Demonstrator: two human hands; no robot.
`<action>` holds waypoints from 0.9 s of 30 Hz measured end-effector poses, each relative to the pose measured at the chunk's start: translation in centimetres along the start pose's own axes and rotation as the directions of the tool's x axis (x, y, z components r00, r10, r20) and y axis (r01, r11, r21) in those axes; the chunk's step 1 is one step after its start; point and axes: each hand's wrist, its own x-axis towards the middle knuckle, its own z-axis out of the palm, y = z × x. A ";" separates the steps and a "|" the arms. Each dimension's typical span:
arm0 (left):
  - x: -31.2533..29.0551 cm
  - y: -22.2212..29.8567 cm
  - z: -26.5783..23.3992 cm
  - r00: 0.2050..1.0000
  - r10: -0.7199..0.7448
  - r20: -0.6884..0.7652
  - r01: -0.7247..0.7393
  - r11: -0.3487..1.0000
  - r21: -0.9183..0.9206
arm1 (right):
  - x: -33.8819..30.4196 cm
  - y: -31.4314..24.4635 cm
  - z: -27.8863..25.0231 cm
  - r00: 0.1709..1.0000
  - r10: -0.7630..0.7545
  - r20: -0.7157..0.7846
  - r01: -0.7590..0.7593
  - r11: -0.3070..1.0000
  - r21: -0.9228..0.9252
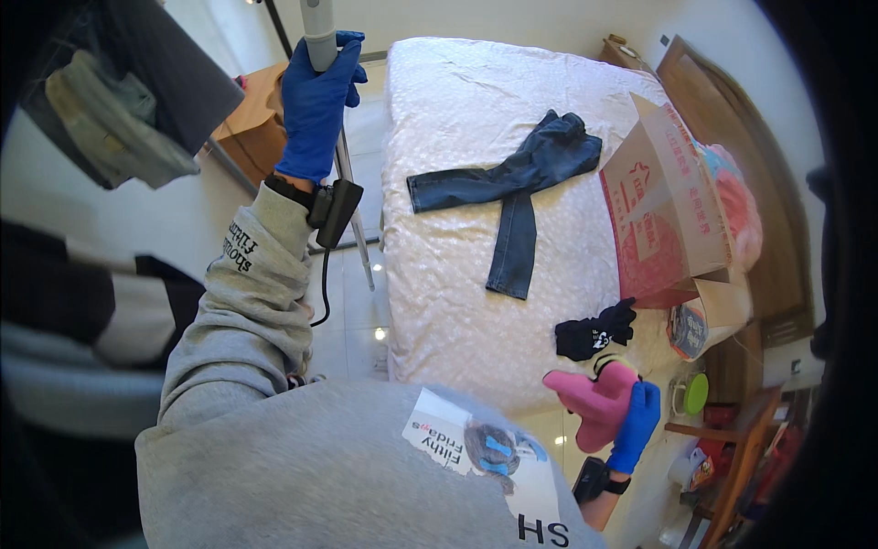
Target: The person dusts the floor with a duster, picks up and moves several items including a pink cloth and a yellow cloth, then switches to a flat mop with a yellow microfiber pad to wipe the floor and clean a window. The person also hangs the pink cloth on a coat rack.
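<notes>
My left hand [322, 105], in a blue glove, is raised at the upper left with its fingers closed round a light grey cylindrical handle [318, 35]. The handle's upper part runs out of view. At the lower right, by the bed's near corner, my right hand [637, 423], also blue-gloved, grips a pink mitt-shaped cloth piece [596, 403]. Something striped black and yellow shows at its top edge. Just beyond it, a black knit glove [585, 337] rests on the bed [457, 320]. Dark blue jeans [512, 178] lie there too, legs spread apart.
A large red-and-pale cardboard box [654, 210] stands open on the bed's right side, with a pink bundle [739, 215] behind it. Grey and dark clothes [110, 110] hang at the left. A thin metal pole [359, 215] stands beside the bed. A wooden chair [741, 457] is at the lower right.
</notes>
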 end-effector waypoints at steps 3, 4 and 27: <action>3.0 -3.5 -2.9 0.998 -0.042 0.036 0.044 0.998 -0.052 | -3.1 -3.2 4.1 0.996 0.036 -0.084 -0.034 0.999 0.022; 4.0 -4.5 -3.7 0.997 -0.064 0.043 0.066 0.996 -0.061 | -3.5 -4.5 5.3 0.995 0.047 -0.086 -0.049 0.999 -0.020; 17.5 -6.6 -9.6 0.993 0.067 0.095 -0.062 0.996 -0.060 | -1.9 -11.6 20.6 0.998 0.061 0.030 -0.064 0.991 0.120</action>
